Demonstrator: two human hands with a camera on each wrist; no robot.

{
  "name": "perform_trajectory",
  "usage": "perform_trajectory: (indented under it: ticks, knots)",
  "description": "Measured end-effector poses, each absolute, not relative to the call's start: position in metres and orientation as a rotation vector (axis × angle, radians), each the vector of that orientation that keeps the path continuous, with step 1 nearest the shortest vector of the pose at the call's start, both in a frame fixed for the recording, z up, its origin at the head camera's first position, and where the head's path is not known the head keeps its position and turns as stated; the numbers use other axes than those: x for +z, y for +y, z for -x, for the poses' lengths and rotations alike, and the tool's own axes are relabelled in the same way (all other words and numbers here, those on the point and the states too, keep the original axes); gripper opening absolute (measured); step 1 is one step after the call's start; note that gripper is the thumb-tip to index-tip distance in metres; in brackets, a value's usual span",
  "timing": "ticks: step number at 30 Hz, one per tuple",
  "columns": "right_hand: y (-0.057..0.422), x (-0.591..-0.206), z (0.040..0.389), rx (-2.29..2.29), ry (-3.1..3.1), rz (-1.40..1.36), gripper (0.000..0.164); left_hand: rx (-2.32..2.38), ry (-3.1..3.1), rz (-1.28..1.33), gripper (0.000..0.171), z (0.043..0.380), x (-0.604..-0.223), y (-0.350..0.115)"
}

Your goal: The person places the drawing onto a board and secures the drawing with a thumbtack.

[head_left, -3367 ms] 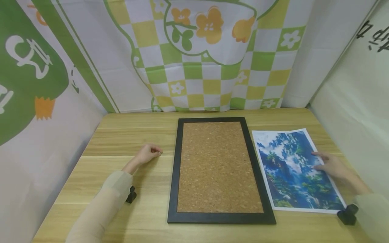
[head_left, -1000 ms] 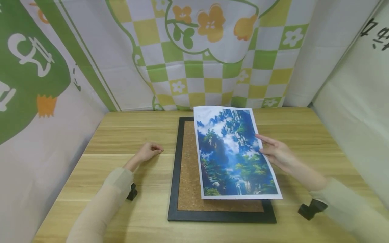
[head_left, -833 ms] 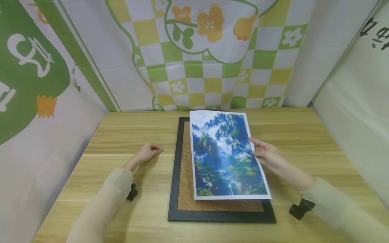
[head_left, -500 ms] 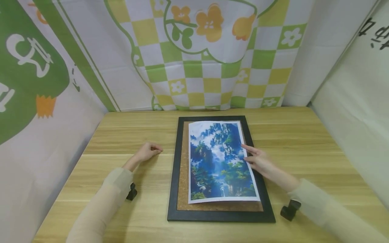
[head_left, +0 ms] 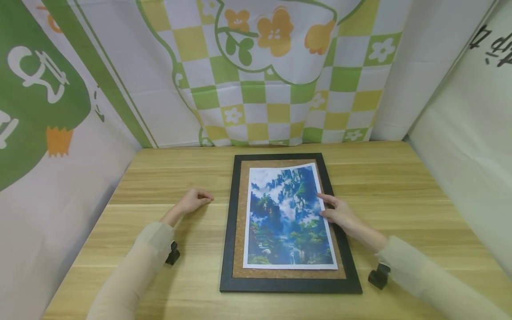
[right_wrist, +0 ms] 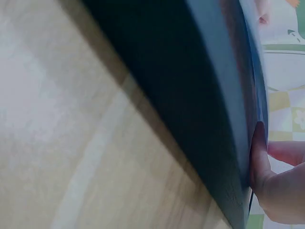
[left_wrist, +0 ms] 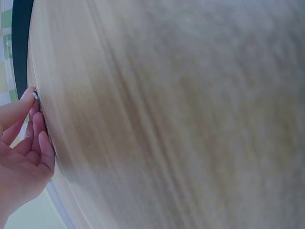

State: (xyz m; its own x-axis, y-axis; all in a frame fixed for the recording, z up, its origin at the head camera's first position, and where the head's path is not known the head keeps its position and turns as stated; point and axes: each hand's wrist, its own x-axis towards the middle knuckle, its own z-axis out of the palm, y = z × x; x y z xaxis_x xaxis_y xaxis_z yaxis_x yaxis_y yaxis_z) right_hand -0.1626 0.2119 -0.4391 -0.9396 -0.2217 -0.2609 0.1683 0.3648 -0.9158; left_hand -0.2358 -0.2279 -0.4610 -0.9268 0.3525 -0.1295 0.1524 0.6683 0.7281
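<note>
Landscape print (head_left: 286, 226) is now lying lower than a moment ago, left of my right fingers (head_left: 328, 198), which are pinching its edge; I'm judging it nearly placed. Beneath it, a black frame (head_left: 290, 286) is enclosing a cork panel (head_left: 241, 222). Left of that frame, my left fingers (head_left: 206, 195) are pinching a small object (left_wrist: 35, 95), too tiny to identify.

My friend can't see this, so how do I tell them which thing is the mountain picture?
Start at the wooden table and find the black-framed cork board. Over the board is the mountain picture, a paper sheet whose right edge is held by the right hand. Unlike the plain brown cork around it, it shows blue cliffs, white mist and green trees inside a white border.
</note>
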Motion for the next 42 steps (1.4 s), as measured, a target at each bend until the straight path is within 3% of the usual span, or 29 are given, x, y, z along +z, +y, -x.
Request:
perform_trajectory:
  ticks: [26,42]
  knots:
    - [0.200,-0.441,0.162,-1.373,2.546,0.118,0.054,1.106,2.626,-0.390,0.019,0.234,-0.460,-0.228]
    - [0.199,-0.443,0.156,-1.067,2.934,0.456,0.051,1.113,2.600,-0.339,0.020,0.236,-0.458,-0.227]
